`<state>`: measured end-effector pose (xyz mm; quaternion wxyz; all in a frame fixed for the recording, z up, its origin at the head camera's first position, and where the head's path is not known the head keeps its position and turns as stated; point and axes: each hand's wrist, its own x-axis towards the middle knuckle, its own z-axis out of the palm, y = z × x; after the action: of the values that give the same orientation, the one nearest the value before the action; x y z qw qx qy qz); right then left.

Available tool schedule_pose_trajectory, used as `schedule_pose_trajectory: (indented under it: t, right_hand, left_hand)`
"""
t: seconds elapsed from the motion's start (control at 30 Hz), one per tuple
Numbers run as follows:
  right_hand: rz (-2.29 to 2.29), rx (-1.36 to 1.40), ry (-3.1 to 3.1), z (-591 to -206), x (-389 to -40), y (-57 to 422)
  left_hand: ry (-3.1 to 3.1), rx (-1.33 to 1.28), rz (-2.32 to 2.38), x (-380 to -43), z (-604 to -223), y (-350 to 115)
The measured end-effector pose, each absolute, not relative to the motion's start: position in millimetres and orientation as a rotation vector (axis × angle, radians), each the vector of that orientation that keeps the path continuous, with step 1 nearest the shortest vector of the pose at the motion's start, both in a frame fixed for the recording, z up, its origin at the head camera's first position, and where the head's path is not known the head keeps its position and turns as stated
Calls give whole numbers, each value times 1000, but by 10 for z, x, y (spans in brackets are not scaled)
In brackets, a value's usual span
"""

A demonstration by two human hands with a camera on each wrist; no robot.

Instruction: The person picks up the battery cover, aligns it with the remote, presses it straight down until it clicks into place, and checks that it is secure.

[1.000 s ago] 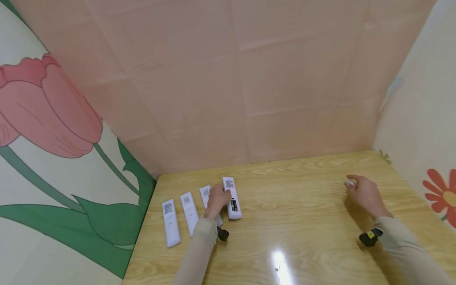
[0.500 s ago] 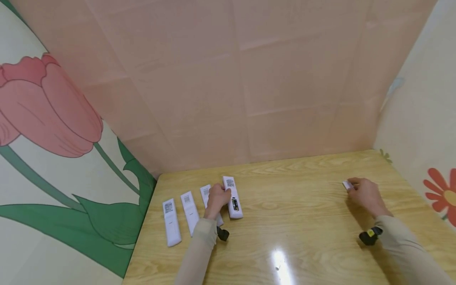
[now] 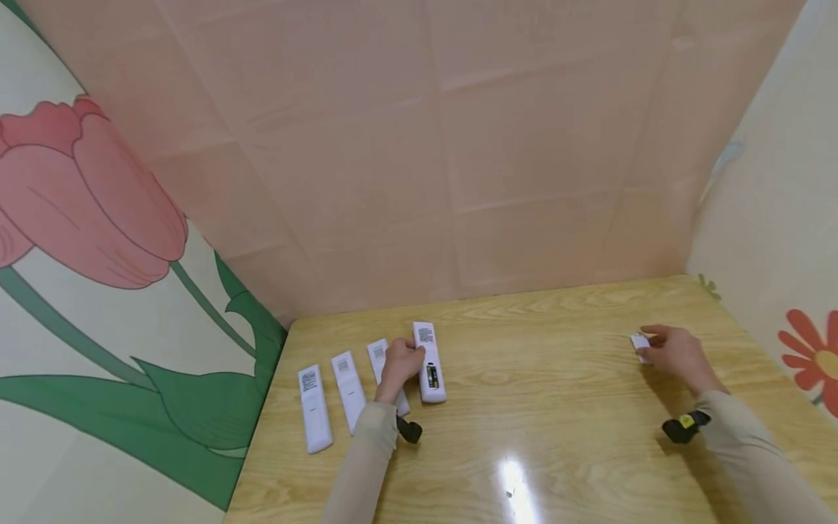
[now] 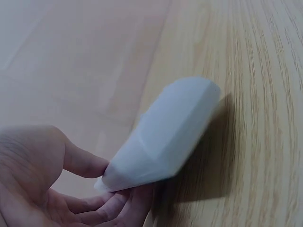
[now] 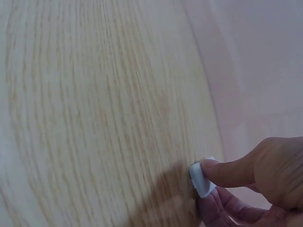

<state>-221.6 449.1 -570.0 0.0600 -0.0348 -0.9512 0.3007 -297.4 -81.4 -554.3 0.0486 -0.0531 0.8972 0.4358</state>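
My left hand (image 3: 402,364) grips a white remote control (image 3: 431,377) at its left side. The remote lies back up with its battery compartment uncovered and a printed label near its top end. In the left wrist view, thumb and fingers pinch the remote (image 4: 165,127) by one edge, and its shadow falls on the table beneath. Far to the right, my right hand (image 3: 677,356) pinches a small white battery cover (image 3: 639,348) between thumb and fingers. The right wrist view shows this cover (image 5: 201,180) close over the wood.
Three more white remotes lie back up in a row on the wooden table (image 3: 537,364): one at the left end (image 3: 315,415), a second (image 3: 348,386) beside it, and a third (image 3: 377,354) partly hidden behind the left hand. A pink sheet (image 3: 366,182) hangs behind.
The battery cover, mostly hidden behind the right fingers a second ago, has turned and shows more of its surface. The remote in the left hand has shifted slightly to the right.
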Motion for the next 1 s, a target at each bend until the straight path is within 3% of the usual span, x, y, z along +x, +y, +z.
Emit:
schedule_pose_trajectory:
  t: [0.67,1.0]
  right_hand:
    - [1083,-279,-2914,-5620,-2167,4478]
    - [1237,-162,-2797,-5479,-2123,4265]
  left_hand:
    - [2641,-240,1486,-2933,-5507,-767]
    - [2498,-257,1619,-2886,-5545,-756]
